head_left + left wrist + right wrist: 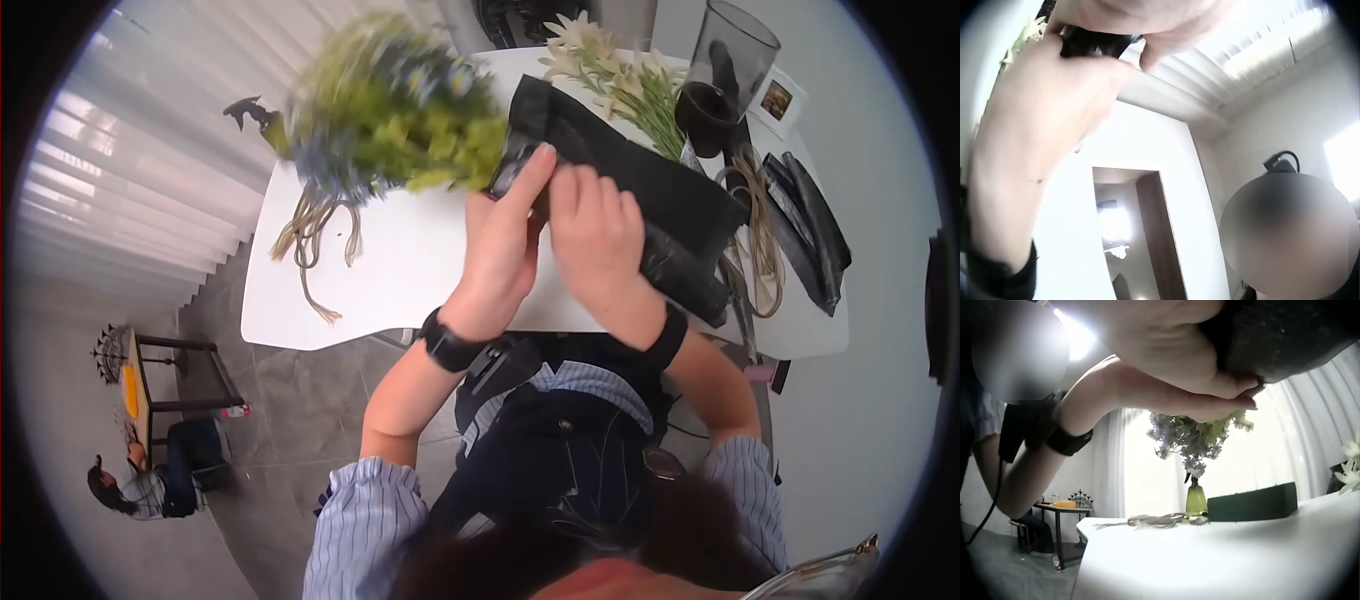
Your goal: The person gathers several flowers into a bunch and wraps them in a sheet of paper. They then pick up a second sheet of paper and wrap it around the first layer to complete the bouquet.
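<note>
A bouquet of blue and green flowers (400,110), blurred in the head view, lies to the left of both hands over the white table (400,285). Black wrapping (640,175) stretches from its base toward the right. My left hand (497,250) grips the wrapped base, thumb pointing up along it. Right beside it, my right hand (600,240) has its fingers curled over the edge of the wrapping. From the right wrist, the black wrapping (1285,337) shows above the fingers, with blossoms (1191,440) beyond. The stems are hidden.
Loose twine (315,235) and a green spray bottle (1196,501) are at the left, with a dark green block (1252,503) beside the bottle. White lilies (610,65), a clear vase (745,50), more twine (765,245) and black rolls (815,235) are at the right.
</note>
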The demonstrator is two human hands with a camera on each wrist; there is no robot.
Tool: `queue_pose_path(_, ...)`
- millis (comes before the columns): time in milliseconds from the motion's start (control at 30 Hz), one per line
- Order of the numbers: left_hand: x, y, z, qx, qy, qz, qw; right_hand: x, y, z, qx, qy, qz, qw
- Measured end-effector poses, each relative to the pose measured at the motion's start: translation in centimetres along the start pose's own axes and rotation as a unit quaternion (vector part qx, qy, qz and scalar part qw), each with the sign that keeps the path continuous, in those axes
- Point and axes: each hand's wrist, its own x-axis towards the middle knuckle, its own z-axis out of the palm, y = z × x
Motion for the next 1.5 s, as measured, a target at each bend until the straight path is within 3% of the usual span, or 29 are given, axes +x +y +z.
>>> queue_pose_path(33,0.6,-0.8,-0.7,-0.02,0.032,-0.018,0.999,-0.7,-0.6,0.2,-0.01,0.004,-0.009,1.0)
queue_pose_path(100,1.9,-2.4,-3.2,-0.077,0.02,0.007,0.997,-1.0,-0.1,-0.3,0.119,-0.086,0.006,0.989)
queue_pose_path(167,2.8,-3.8,-5.8,-0.093,0.018,0.012,0.995,-1.3,0.0,-0.5,0.276,-0.196,0.067,0.939)
queue_pose_path(300,4.1,-4.3,-8.0,-0.126,0.003,-0.051,0.991,-0.9,0.8,3.2,0.29,-0.251,0.081,0.92)
queue_pose_path(333,4.6,-4.2,-8.3,-0.11,-0.017,-0.052,0.992,-0.9,0.9,4.1,0.31,-0.261,0.068,0.912)
queue_pose_path(433,5.2,-3.3,-9.4,-0.015,0.041,-0.161,0.986,-1.4,0.6,5.3,0.271,-0.246,0.063,0.929)
queue_pose_path(467,4.9,-2.7,-10.0,0.037,0.011,-0.211,0.977,-1.7,0.5,5.4,0.246,-0.212,0.049,0.945)
queue_pose_path(500,4.2,-2.0,-10.4,0.144,0.025,-0.201,0.969,-2.0,0.5,5.7,0.207,-0.211,0.038,0.955)
queue_pose_path(567,2.2,-0.3,-10.0,0.353,0.051,-0.174,0.918,-2.7,0.5,6.4,0.131,-0.208,0.016,0.969)
queue_pose_path(667,1.6,-1.7,-10.1,0.559,0.029,0.156,0.814,-2.9,-0.1,6.4,0.072,-0.201,-0.037,0.976)
queue_pose_path(700,1.6,-2.1,-10.1,0.597,0.009,0.275,0.753,-3.3,-0.2,6.4,0.078,-0.205,-0.05,0.974)
queue_pose_path(733,2.2,-2.0,-10.3,0.667,-0.037,0.361,0.651,-3.9,-0.3,6.3,0.082,-0.21,-0.064,0.972)
queue_pose_path(833,2.1,-1.6,-9.5,0.758,-0.129,0.326,0.55,-4.9,0.3,4.2,0.166,-0.226,-0.069,0.957)
queue_pose_path(1000,1.5,-0.9,-9.2,0.791,-0.131,0.288,0.524,-2.6,3.1,1.3,0.242,-0.335,0.0,0.911)
queue_pose_path(1100,1.4,-0.2,-8.8,0.795,-0.116,0.277,0.527,-1.7,4.6,1.7,0.341,-0.429,-0.032,0.836)
queue_pose_path(1200,1.6,0.1,-9.0,0.777,-0.131,0.245,0.564,0.4,5.3,0.2,0.433,-0.428,-0.043,0.792)
queue_pose_path(1233,1.9,0.3,-9.6,0.767,-0.142,0.232,0.581,2.2,5.2,-1.8,0.503,-0.426,0.014,0.752)
queue_pose_path(1300,2.2,0.4,-10.4,0.738,-0.154,0.23,0.615,4.2,4.5,-5.7,0.639,-0.381,0.088,0.662)
queue_pose_path(1333,2.3,0.4,-10.7,0.719,-0.155,0.243,0.633,4.0,3.7,-7.5,0.746,-0.297,0.076,0.591)
queue_pose_path(1400,2.7,0.3,-10.6,0.691,-0.16,0.261,0.654,2.2,1.0,-10.2,0.917,-0.104,0.024,0.385)
queue_pose_path(1467,3.4,0.4,-10.5,0.691,-0.161,0.261,0.654,1.2,0.1,-12.2,0.942,-0.017,0.102,0.318)
queue_pose_path(1500,3.5,0.1,-10.4,0.692,-0.163,0.252,0.656,0.2,0.3,-11.8,0.956,-0.014,0.097,0.276)
